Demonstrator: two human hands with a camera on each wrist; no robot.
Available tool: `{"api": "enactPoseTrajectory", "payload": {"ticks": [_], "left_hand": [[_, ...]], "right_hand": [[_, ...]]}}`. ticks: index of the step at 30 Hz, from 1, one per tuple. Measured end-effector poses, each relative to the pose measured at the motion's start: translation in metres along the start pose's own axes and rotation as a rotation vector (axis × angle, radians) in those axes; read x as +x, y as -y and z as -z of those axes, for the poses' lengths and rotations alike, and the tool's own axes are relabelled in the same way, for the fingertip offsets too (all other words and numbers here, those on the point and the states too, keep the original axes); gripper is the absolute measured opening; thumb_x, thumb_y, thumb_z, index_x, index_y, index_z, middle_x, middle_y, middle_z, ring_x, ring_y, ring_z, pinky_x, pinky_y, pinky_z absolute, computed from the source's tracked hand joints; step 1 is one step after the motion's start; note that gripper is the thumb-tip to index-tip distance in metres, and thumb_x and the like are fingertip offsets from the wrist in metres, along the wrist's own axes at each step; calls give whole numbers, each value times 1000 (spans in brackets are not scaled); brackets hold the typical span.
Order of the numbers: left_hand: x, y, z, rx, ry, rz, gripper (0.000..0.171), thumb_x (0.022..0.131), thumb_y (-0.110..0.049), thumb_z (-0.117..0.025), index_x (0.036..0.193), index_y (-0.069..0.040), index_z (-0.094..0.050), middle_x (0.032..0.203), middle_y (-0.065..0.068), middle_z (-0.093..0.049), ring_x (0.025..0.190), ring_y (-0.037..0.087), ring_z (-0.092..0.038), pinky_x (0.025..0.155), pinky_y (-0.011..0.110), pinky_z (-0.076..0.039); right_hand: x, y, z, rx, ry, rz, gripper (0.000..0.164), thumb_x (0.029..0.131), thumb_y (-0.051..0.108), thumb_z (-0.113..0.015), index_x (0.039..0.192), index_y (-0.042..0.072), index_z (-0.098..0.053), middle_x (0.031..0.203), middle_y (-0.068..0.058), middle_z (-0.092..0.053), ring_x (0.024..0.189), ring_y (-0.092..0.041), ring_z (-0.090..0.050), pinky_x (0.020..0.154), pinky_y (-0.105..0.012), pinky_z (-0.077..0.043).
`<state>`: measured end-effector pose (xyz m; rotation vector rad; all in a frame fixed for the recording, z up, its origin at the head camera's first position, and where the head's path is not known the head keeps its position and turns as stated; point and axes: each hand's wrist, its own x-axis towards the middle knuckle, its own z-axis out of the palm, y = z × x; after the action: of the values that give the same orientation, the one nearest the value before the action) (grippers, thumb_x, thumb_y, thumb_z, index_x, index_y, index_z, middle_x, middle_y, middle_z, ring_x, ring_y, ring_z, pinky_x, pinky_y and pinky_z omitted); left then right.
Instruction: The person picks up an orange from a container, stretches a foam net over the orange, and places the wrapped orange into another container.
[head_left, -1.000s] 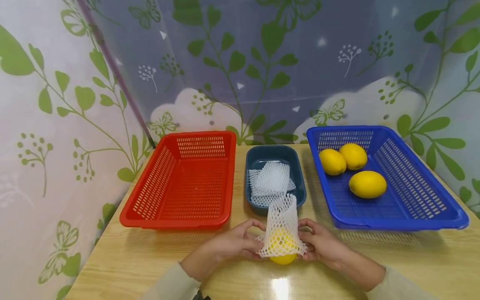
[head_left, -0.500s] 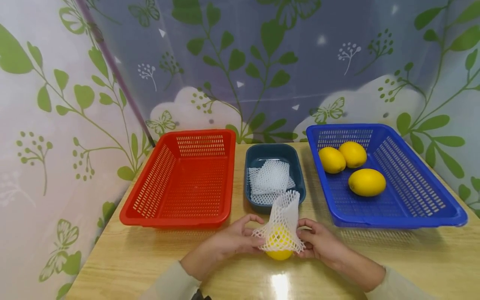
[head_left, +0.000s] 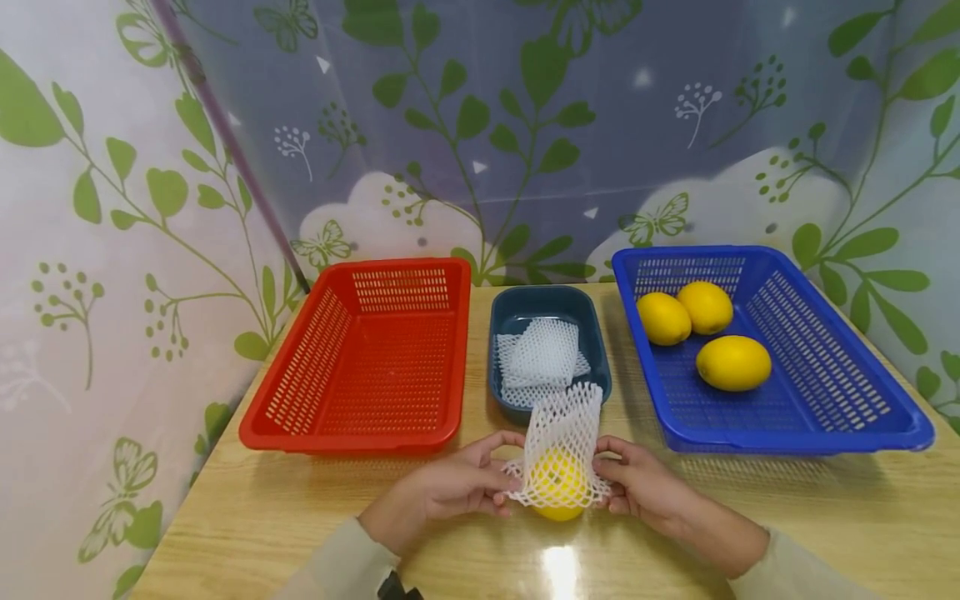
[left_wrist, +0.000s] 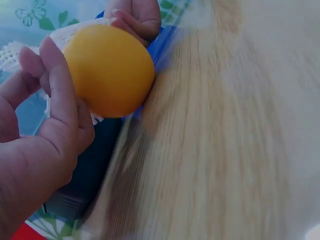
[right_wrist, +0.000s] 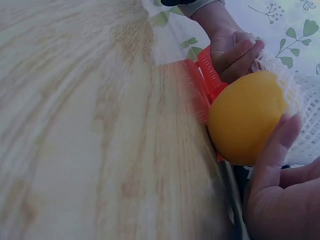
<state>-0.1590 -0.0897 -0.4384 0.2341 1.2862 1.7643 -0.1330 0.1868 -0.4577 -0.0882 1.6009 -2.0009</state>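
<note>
A yellow lemon (head_left: pixel 559 485) stands near the table's front with a white foam net sleeve (head_left: pixel 564 421) drawn over its upper part. Its bare lower end shows below the flared net rim, and looks large and round in the left wrist view. My left hand (head_left: pixel 457 487) pinches the net's rim at the left side of the lemon, finger and thumb close together. From the right, my right hand (head_left: pixel 648 492) grips the opposite side of the rim, its thumb (right_wrist: pixel 280 142) lying along the lemon at the net's edge.
Behind the lemon stands a dark teal tray (head_left: pixel 517 302) holding folded white foam nets (head_left: pixel 542 354). A red basket (head_left: pixel 352 446) with nothing in it is on the left. On the right, a blue basket (head_left: pixel 795 442) holds 3 lemons (head_left: pixel 733 363).
The net's free top shifts slightly and its rim spreads at the left. My left hand's fingers shift a little at the rim; the right hand stays nearly in place.
</note>
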Motion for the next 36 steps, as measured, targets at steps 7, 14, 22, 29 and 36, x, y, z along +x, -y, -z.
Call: {"api": "enactPoseTrajectory", "payload": {"ticks": [7,14,22,29,36], "left_hand": [[1,4,-4,218,-59,-18,64,88,14,-58,139,-13,-31,103,12,-65,64,19,-64,69,39,-59],[3,8,-16,436,-165,-57,68,82,18,-62,136,-11,-31,88,14,-59,59,21,-63,61,39,-59],[-1,3,-15,370,-159,-3,57,86,-1,-58,138,-9,-36,99,15,-64,85,26,-67,78,41,-58],[0,4,-6,164,-93,-32,47,100,-8,-51,144,-3,-34,115,19,-62,97,27,-65,93,47,-51],[4,3,-10,95,-99,-112,46,102,-18,-49,144,-10,-30,116,21,-62,101,32,-64,95,49,-50]], "right_hand": [[3,-3,-2,-111,8,39,12,101,2,-41,112,-1,-44,92,-7,-61,74,-18,-65,62,-29,-57],[5,-5,-6,-180,-37,38,19,99,1,-42,116,-7,-41,92,-8,-59,75,-18,-65,64,-32,-58],[2,2,-6,-64,-24,-16,24,104,21,-43,114,3,-54,91,-3,-64,78,-16,-67,73,-33,-59],[0,5,-6,-9,29,7,41,103,22,-44,132,-7,-45,99,-5,-64,88,-18,-67,83,-34,-57],[-1,7,-11,125,91,69,26,105,24,-40,126,13,-52,109,-4,-63,99,-23,-65,90,-37,-53]]}}
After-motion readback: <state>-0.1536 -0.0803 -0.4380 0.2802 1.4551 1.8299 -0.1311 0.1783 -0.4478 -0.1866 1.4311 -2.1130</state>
